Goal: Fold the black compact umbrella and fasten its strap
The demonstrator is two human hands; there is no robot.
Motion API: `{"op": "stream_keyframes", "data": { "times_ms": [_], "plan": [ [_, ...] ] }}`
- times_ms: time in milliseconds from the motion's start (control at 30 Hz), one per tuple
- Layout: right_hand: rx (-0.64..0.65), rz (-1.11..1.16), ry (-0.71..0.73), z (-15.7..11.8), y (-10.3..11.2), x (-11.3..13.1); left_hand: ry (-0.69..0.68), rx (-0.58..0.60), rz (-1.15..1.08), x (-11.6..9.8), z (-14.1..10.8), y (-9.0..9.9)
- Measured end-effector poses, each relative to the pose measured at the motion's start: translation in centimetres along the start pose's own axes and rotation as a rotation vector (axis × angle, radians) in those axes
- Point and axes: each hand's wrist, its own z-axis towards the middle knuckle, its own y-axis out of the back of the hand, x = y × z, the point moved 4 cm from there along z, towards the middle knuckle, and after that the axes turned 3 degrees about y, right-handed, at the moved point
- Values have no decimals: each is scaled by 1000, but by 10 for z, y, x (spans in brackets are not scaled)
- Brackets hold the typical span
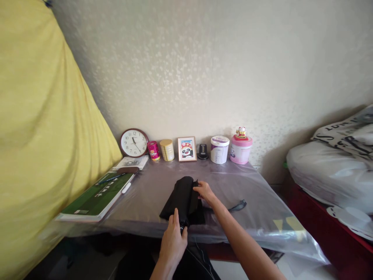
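Note:
A black folding umbrella (182, 196), closed with its fabric loosely gathered, lies on the table near its front edge. My left hand (174, 238) is at the umbrella's near end, with fingers and thumb around its dark handle; the palm hides most of that part. On the umbrella's right side, my right hand (204, 191) pinches a fold of the black fabric between thumb and fingers. A dark bluish strap (238, 206) lies on the table to the right, partly hidden behind my right forearm.
Plastic film covers the table (145, 202). Along the wall stand a clock (134, 142), a pink can (153, 151), a yellow canister (167, 150), a framed panda picture (187, 149), a black object (203, 151) and two tubs (219, 149). Green book (99, 194) at left; yellow curtain (43, 116) beside it.

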Motion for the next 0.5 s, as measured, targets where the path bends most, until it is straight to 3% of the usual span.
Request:
{"op": "stream_keyframes", "data": {
  "times_ms": [300, 500],
  "plan": [
    [-44, -18, 15, 12, -29, 2, 19, -1, 23, -2, 0, -1],
    [-2, -55, 59, 9, -30, 1, 8, -5, 47, -5, 0, 0]
  ]
}}
